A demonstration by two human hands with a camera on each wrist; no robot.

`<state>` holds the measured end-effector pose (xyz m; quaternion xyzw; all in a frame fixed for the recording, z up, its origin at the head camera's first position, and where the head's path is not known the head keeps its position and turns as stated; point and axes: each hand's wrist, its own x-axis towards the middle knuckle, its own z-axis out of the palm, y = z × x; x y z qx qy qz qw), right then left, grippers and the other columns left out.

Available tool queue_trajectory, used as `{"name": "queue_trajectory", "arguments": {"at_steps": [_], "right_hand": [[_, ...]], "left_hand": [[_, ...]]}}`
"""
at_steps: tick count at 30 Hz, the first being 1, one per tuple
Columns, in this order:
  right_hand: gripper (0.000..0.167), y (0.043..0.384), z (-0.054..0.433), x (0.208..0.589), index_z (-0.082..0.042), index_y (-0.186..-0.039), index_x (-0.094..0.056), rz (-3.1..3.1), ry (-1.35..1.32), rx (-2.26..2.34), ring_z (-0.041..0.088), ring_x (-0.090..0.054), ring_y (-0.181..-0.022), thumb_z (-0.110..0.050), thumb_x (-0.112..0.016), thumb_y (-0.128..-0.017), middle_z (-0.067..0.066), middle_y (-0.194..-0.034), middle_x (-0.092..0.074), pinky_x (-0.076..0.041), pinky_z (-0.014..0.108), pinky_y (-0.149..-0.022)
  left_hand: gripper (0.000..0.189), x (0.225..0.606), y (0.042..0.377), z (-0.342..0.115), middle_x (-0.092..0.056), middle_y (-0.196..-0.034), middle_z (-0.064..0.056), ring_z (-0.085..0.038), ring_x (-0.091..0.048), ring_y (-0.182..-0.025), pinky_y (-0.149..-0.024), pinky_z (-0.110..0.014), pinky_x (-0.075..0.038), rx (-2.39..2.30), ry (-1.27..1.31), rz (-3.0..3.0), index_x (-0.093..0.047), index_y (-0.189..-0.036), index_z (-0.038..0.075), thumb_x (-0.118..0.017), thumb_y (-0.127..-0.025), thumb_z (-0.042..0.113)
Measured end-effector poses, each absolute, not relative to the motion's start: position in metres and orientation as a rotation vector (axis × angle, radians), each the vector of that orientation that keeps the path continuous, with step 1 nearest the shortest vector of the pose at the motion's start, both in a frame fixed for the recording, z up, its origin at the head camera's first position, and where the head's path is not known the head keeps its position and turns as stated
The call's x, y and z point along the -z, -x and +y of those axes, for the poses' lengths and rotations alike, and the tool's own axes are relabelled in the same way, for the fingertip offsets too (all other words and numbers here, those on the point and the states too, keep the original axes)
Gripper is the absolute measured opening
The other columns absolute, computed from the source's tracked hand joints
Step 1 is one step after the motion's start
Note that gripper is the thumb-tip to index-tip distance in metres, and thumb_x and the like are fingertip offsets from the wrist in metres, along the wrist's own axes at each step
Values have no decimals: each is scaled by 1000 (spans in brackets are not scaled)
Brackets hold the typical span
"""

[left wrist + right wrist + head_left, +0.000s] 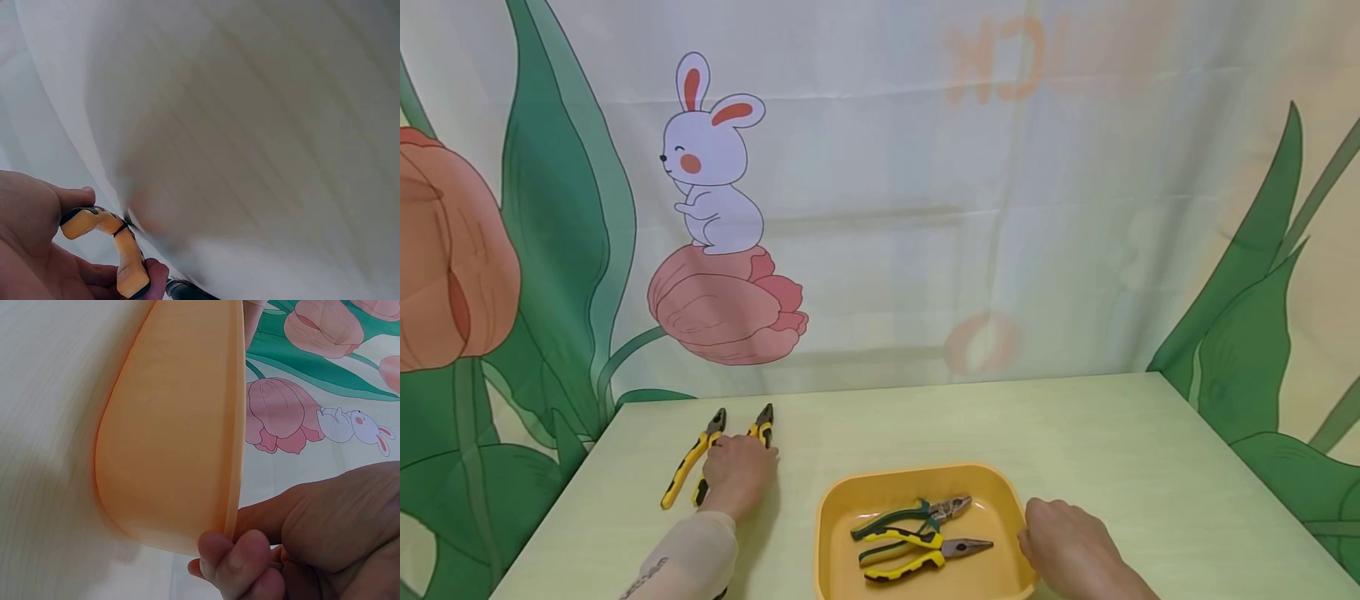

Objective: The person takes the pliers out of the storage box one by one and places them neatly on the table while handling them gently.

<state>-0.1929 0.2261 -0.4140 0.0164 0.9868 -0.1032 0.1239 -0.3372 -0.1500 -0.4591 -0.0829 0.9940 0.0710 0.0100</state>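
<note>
At the left of the table, my left hand (741, 477) grips combination pliers (765, 423) with yellow and black handles. The left wrist view shows both handles (131, 262) between thumb and fingers. Right beside this hand lies a second pair of yellow-black pliers (683, 471), partly covered by the hand. My right hand (1071, 537) pinches the right rim of a yellow plastic tub (842, 500), thumb on one side and fingers on the other. Inside the tub lie green-handled pliers (951, 507) and yellow-black long-nose pliers (966, 547).
The pale wood-grain table (1105, 442) ends at the back against a hanging cloth (880, 250) printed with tulips and a rabbit. A small dark tip (721, 593) shows beside the left sleeve at the bottom edge.
</note>
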Motion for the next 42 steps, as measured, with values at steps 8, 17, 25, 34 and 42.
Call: {"name": "queue_trajectory", "arguments": {"at_steps": [8, 17, 25, 34, 42], "right_hand": [[29, 193, 226, 414, -8, -71, -55, 2874, -49, 305, 16, -47, -56, -11, -65, -98, 3, -63, -50, -42, 28, -56], [29, 193, 226, 415, -8, -71, -55, 2882, -47, 310, 17, -48, -56, -11, -66, -98, 3, -63, -51, -42, 29, -56], [29, 192, 227, 415, -8, -71, -54, 2894, -35, 313, 17, -47, -56, -11, -65, -97, 3, -62, -50, -42, 29, -56], [29, 192, 227, 415, -8, -72, -54, 2890, -40, 318, 17, -48, -56, -11, -66, -98, 3, -63, -50, -42, 29, -55], [29, 191, 226, 414, -8, -72, -55, 2893, -37, 317, 16, -48, -55, -11, -66, -98, 3, -62, -50, -42, 29, -55]], "left_hand": [[57, 459, 336, -149, -56, -89, -29, -41, -60, -82, -75, -53, -57, -205, 259, 3105, -63, -106, -21, -66, -102, 36], [58, 460, 336, -149, -55, -89, -28, -40, -61, -81, -75, -52, -57, -221, 288, 3092, -62, -107, -21, -67, -101, 36], [56, 461, 334, -150, -56, -89, -28, -40, -62, -82, -76, -53, -57, -227, 274, 3089, -64, -105, -20, -68, -100, 36], [56, 461, 333, -149, -58, -91, -28, -41, -63, -84, -78, -53, -57, -241, 277, 3084, -64, -107, -20, -69, -99, 36], [57, 463, 334, -150, -56, -90, -28, -40, -61, -84, -77, -53, -56, -244, 286, 3088, -63, -107, -21, -69, -99, 35]]}}
